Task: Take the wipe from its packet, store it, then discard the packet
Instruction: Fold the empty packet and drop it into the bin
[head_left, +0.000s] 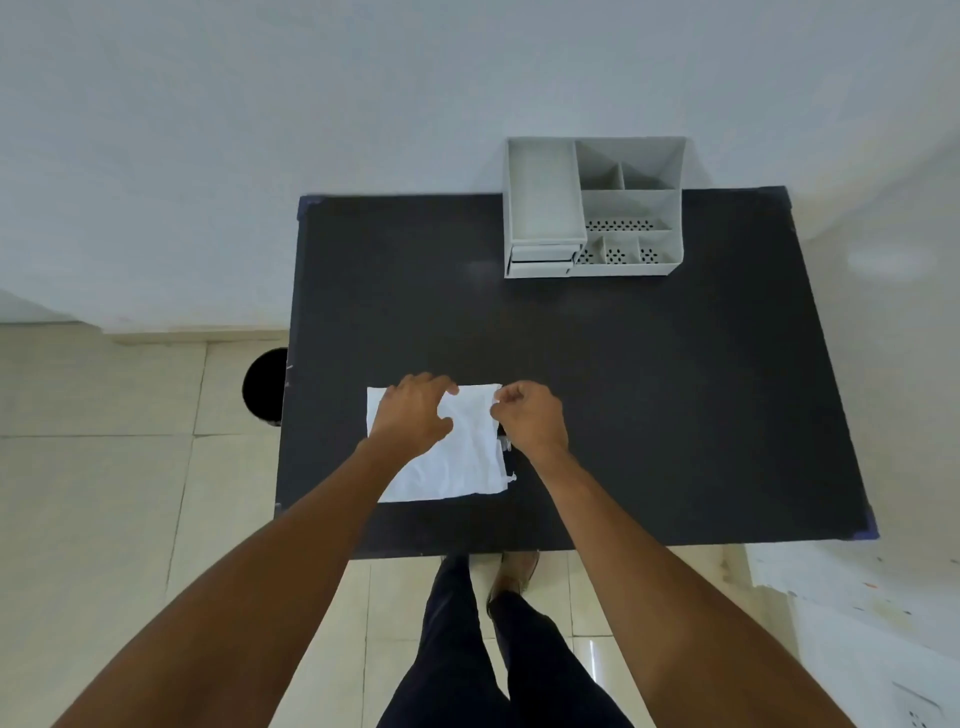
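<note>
A white wipe (462, 457) lies unfolded and creased on the black table (649, 389), near the front left. My left hand (413, 413) rests flat on its upper left part, fingers spread. My right hand (530, 415) pinches the wipe's upper right edge between thumb and fingers. A small clear scrap, perhaps the packet (506, 446), shows just under my right wrist at the wipe's right edge; I cannot tell for sure what it is.
A grey desk organiser (543, 208) with several compartments and small drawers stands at the table's back edge against the wall. A black round bin (266, 387) sits on the tiled floor left of the table. My legs are below the front edge.
</note>
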